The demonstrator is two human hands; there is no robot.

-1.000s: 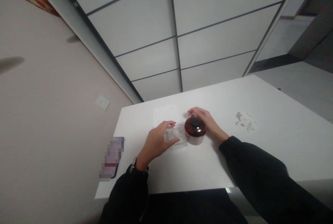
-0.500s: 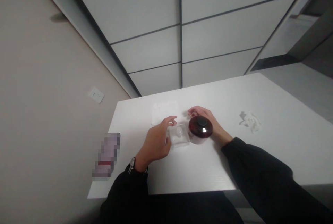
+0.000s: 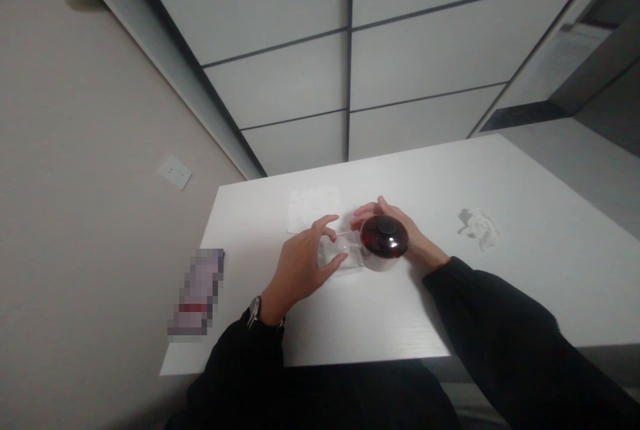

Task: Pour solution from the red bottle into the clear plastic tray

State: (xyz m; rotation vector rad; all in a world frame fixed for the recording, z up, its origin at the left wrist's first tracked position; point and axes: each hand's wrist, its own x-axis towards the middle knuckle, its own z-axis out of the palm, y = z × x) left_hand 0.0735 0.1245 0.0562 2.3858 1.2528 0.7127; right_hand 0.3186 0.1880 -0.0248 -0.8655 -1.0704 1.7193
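Note:
My left hand (image 3: 306,257) reaches over a small clear square container (image 3: 354,266). Its thumb and fingers are apart, on either side of a rounded clear knob (image 3: 343,245) on top, and I cannot tell whether they touch it. Against the container's right side stands a small round pot (image 3: 380,263) with a dark red see-through lid (image 3: 371,238) and a black knob (image 3: 385,225). Around the far right side of the pot lies my right hand (image 3: 400,217), its fingers loosely stretched; the pot hides part of the palm.
Behind the container a white sheet (image 3: 310,207) lies flat on the white table (image 3: 360,323). A crumpled white tissue (image 3: 479,229) rests to the right. Near the left edge is a blurred-out purple item (image 3: 197,293). Wall and cabinet panels (image 3: 295,90) border the table.
My left hand has shifted inward over the container, its thumb swinging out toward the knob. My right thumb has lifted behind the pot. The view has tilted slightly; pot and container stay side by side.

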